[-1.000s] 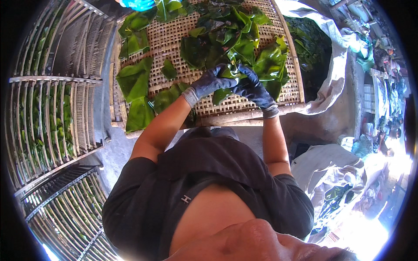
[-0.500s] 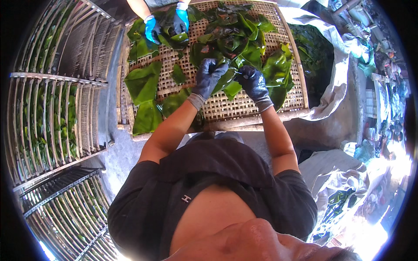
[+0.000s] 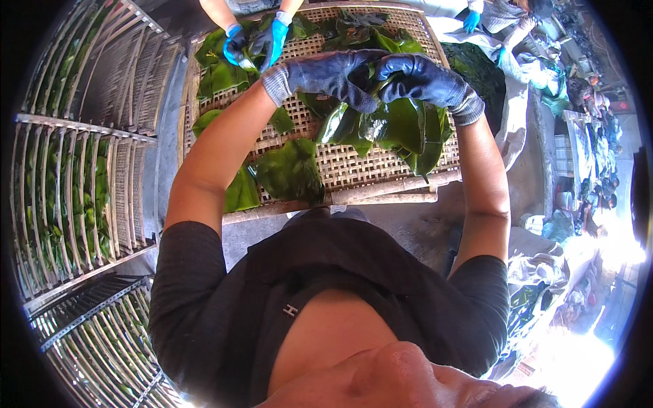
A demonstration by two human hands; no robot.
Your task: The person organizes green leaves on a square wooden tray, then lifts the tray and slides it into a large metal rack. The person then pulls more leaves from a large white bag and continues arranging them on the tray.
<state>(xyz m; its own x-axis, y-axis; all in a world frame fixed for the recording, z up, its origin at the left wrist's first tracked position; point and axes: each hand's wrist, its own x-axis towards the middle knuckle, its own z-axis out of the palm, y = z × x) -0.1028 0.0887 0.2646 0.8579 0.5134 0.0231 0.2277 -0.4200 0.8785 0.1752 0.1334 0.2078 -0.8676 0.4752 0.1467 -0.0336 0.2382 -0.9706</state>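
Observation:
Above the woven bamboo tray (image 3: 357, 163), my left hand (image 3: 332, 76) and my right hand (image 3: 425, 83) meet in dark gloves with grey cuffs. Both hands have their fingers curled round the upper edge of a wet, glossy green leaf (image 3: 398, 129), which hangs below them. Part of that edge is hidden by the gloves. Flat on the tray, nearer to me, lies a wide dark-green leaf piece (image 3: 289, 170). A heap of more leaves (image 3: 354, 30) shows beyond my hands.
Another person's blue-gloved hands (image 3: 257, 46) handle leaves at the tray's far left. Slatted racks (image 3: 75, 197) holding leaf-covered trays stand along the left. A large white sack (image 3: 513, 122) with dark leaves is on the right. Further right, another gloved person (image 3: 503, 17) appears.
Both my hands have risen off the tray with the leaf, and my elbows have spread apart. A wide leaf piece now lies at the tray's near edge. The other person's hands have shifted slightly.

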